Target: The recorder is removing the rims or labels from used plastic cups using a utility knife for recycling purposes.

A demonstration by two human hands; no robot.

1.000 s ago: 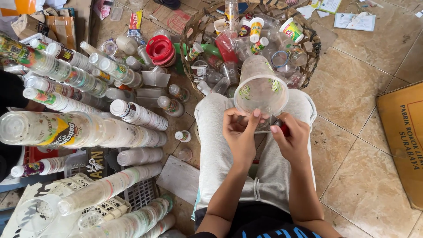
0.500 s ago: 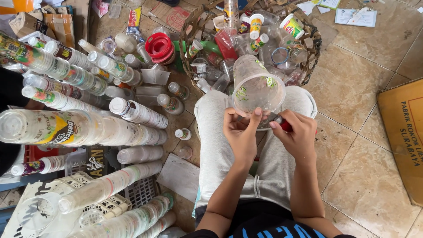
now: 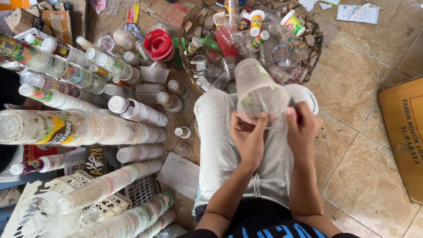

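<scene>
Hands point(image 3: 273, 132) around clear, green-printed plastic cup point(image 3: 260, 90)

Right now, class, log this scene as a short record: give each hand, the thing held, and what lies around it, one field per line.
Left hand: grips the rim of the clear plastic cup
Right hand: at the cup's rim, fingertips pinching its edge
Cup: tilted, held over the lap, faint green print
Ahead: woven basket full of mixed cups and bottles
Left side: long stacks of nested cups lying on the floor
Floor: tan tiles
</scene>
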